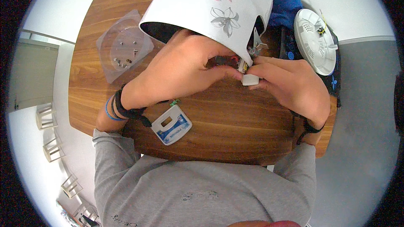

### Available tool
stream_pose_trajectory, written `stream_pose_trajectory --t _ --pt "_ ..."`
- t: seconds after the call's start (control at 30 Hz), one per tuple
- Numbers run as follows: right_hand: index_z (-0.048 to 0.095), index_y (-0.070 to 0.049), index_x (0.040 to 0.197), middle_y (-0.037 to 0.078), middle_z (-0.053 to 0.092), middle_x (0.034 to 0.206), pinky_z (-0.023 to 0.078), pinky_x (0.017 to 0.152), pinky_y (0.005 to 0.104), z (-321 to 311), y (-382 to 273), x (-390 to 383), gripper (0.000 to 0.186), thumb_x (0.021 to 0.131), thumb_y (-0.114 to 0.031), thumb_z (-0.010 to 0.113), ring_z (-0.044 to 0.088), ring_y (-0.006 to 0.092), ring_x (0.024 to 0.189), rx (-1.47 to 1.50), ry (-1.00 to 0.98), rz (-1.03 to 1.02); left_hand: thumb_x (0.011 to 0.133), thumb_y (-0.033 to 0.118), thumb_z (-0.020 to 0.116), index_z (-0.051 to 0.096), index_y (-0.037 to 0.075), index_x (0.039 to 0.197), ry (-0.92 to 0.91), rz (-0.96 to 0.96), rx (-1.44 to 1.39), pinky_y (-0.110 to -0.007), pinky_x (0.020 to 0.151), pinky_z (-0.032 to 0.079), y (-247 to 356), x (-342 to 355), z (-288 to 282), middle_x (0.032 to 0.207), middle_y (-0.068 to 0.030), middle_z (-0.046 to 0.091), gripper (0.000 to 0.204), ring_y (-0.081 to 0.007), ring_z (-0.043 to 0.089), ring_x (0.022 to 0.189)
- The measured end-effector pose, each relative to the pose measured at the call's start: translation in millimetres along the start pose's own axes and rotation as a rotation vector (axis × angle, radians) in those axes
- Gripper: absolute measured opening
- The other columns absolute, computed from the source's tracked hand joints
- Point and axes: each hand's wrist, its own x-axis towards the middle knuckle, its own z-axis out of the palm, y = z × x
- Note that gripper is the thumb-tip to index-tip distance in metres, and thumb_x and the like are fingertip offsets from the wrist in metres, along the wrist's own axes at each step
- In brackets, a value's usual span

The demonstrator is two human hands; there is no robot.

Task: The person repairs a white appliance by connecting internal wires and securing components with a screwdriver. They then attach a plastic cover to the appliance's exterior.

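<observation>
Pinching between thumb and fingertips, the right hand is holding a small white rounded plastic block at the centre of the round wooden table. The left hand is closing narrowly from nine o'clock, its fingertips touching the same spot, just above the block. Whether those fingertips are gripping a separate small part cannot be told; the fingers are hiding it.

Lying directly at twelve o'clock from both grips, a large white plastic appliance housing printed with pink and grey flowers is tilting on its side, its open mouth facing eight o'clock and its long axis running from eight o'clock toward two o'clock. The lower edge of the housing is meeting the block where red and yellow wiring is emerging, so the block is sitting just beneath that rim. Both hands are equally close to this joint; the right one is bearing the block, the left one is steadying from the housing side.

At ten o'clock, well apart, a clear plastic bag holding small metal screws is lying flat. At two o'clock a round white ribbed plastic cover is resting beside blue cloth. At seven o'clock, near the left wrist, a white and blue tag is lying on the wood.
</observation>
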Motion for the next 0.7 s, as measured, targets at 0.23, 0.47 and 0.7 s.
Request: stream_pose_trajectory --t 0.23,0.47,0.7 --pt "0.069 -0.006 0.107 0.009 0.072 0.100 0.057 0.069 0.0387 0 2 2 0.028 0.083 -0.007 0.082 0.072 0.0339 0.086 -0.020 0.025 -0.033 0.085 0.023 0.089 0.078 0.008 0.112 -0.053 0.040 -0.039 -0.038 0.078 0.061 1 5 -11 0.099 -0.0122 0.078 0.033 -0.0296 0.076 0.088" --pt "0.069 -0.007 0.110 0.011 0.074 0.105 0.060 0.073 0.0439 -6 2 2 0.024 0.089 -0.013 0.077 0.073 0.0370 0.091 -0.032 -0.010 -0.032 0.087 0.031 0.086 0.078 0.008 0.107 -0.039 0.104 0.251 -0.040 0.070 0.060 6 -2 -6 0.085 -0.0126 0.076 0.031 -0.0312 0.074 0.074" --pt "0.069 -0.008 0.114 0.011 0.074 0.107 0.062 0.076 0.0461 -5 7 3 0.026 0.090 -0.012 0.076 0.073 0.0388 0.093 -0.006 0.014 -0.066 0.084 0.033 0.086 0.080 0.012 0.100 0.064 0.165 0.271 -0.042 0.067 0.059 5 1 -10 0.082 -0.0099 0.076 0.027 -0.0328 0.073 0.072"
